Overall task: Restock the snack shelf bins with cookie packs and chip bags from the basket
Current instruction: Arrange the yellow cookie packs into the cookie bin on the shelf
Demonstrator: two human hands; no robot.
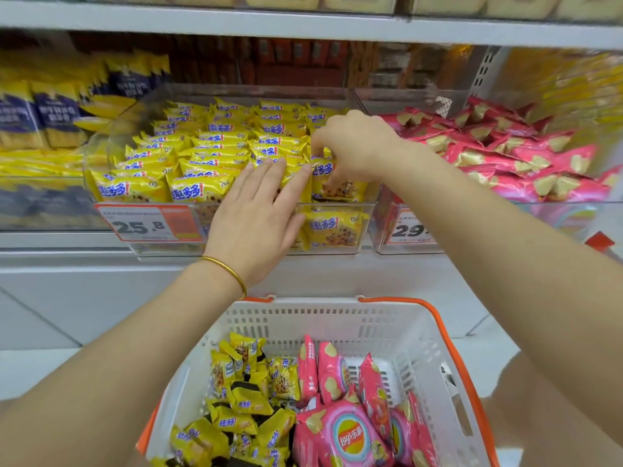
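Note:
A clear plastic bin on the shelf holds rows of yellow cookie packs. My left hand lies flat with straight fingers against the packs at the bin's front. My right hand pinches a yellow cookie pack standing at the bin's front right corner. To the right, a second clear bin is heaped with pink chip bags. Below, a white basket with orange handles holds loose yellow cookie packs on its left and pink chip bags on its right.
Blue-and-yellow packs fill the bin at far left. Price tags reading 25.8 and 29 hang on the bin fronts. A white shelf board runs overhead. Dark red boxes stand behind the bins.

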